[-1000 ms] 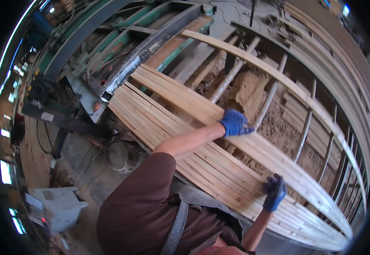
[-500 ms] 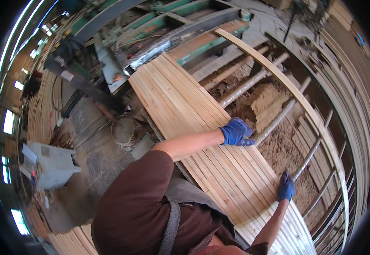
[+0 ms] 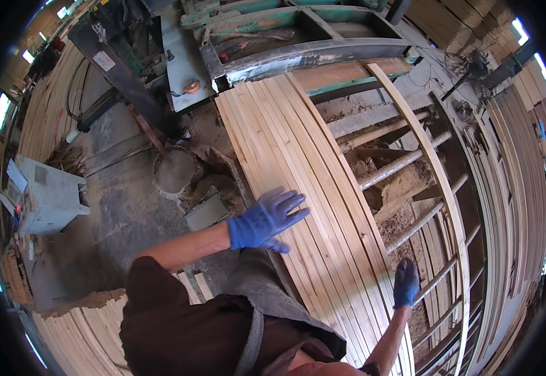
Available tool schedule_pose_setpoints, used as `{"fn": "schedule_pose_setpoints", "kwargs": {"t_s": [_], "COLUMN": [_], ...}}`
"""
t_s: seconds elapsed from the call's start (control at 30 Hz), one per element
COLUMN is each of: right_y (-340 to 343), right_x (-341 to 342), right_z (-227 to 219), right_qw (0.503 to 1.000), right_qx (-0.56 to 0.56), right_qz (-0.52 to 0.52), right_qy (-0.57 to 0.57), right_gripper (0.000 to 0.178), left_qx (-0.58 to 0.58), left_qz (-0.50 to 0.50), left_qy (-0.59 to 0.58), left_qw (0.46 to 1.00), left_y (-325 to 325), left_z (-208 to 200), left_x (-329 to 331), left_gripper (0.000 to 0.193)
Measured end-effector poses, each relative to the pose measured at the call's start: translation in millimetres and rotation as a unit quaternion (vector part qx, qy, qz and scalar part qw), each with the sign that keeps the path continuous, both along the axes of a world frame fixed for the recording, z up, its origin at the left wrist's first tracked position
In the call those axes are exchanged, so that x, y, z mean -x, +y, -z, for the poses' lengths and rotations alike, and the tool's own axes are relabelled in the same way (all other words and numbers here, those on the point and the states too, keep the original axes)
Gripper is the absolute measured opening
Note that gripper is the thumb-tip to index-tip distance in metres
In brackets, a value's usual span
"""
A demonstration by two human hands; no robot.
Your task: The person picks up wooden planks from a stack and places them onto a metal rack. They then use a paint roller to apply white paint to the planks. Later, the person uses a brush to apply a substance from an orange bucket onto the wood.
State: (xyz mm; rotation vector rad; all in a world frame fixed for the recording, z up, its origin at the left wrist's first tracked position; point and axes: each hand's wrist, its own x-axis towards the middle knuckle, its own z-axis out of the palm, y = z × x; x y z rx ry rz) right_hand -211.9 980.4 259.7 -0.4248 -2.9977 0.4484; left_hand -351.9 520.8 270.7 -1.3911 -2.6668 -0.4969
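Head view: my left hand is wide, with its fingers spread over the left edge of the boards. It looks a bit blurry, and I cannot tell if it touches them. My right hand is at the right edge of the boards. Its fingers are close together, so it looks narrow, but I cannot tell if it grips anything. Both hands wear blue gloves.

The boards lie flat in front of me, side by side in a long row, with thin dark lines between them. To the right of the boards are round rods, with sawdust down below. One long strip goes across the rods, apart from the boards. It looks curved. Further right of the boards, more wood lies in long piles. Just past the far end of the boards is a metal beam. Left of that far end, an orange thing sits on a flat plate. To the left of the boards is a round tub. A grey box is well apart from the boards, out to the left.
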Motion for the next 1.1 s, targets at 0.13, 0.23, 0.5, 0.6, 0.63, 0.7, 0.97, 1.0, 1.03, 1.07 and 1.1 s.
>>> {"fn": "schedule_pose_setpoints", "kwargs": {"t_s": [0.13, 0.23, 0.5, 0.6, 0.63, 0.7, 0.97, 1.0, 1.03, 1.07, 1.1], "right_y": [-29.7, -18.3, 67.3, -14.9, -25.6, -32.6, -40.7, -40.5, -44.8, -49.0, -50.7], "right_x": [66.4, 83.6, 131.2, 119.2, 108.0, 96.2, 105.6, 107.4, 109.0, 108.4, 107.6], "right_z": [23.7, 51.8, 88.3, 57.9, 49.3, 49.6, 44.5, 45.3, 44.6, 41.0, 37.9], "right_qw": [0.992, 0.991, 0.991, 0.997, 0.998, 0.999, 0.999, 0.999, 0.999, 0.999, 0.997], "right_qx": [0.117, 0.119, 0.082, -0.044, -0.046, 0.0, 0.029, 0.015, 0.015, 0.009, 0.003], "right_qz": [-0.036, -0.008, 0.081, 0.027, 0.018, 0.043, 0.026, 0.028, 0.031, 0.037, 0.042], "right_qy": [-0.038, -0.068, -0.069, -0.049, -0.035, -0.027, 0.012, -0.009, 0.015, 0.038, 0.061], "right_gripper": [0.04, 0.047, 0.057, 0.053, 0.051, 0.048, 0.042, 0.04, 0.039, 0.038, 0.038], "left_qx": [0.071, 0.016, -0.033, -0.218, -0.261, -0.304, -0.635, -0.644, -0.648, -0.639, -0.645], "left_qz": [0.013, 0.015, 0.014, -0.069, -0.095, -0.244, -0.307, -0.233, -0.155, -0.167, -0.22], "left_qy": [-0.021, -0.027, 0.021, -0.046, -0.069, -0.102, -0.608, -0.634, -0.659, -0.65, -0.618], "left_qw": [0.997, 0.999, 0.999, 0.973, 0.958, 0.915, 0.365, 0.359, 0.348, 0.376, 0.392], "left_y": [-30.0, -35.6, 28.0, -11.0, -26.4, -61.4, -146.4, -148.2, -147.6, -126.6, -116.9], "left_z": [23.1, 36.7, 40.0, 30.7, 22.3, 22.3, 113.8, 133.5, 149.5, 140.3, 155.7], "left_x": [7.4, 7.4, 42.8, 40.5, 48.3, 71.5, 207.9, 215.8, 221.0, 220.2, 227.7], "left_gripper": [0.093, 0.084, 0.08, 0.07, 0.067, 0.063, 0.096, 0.1, 0.104, 0.107, 0.102]}}
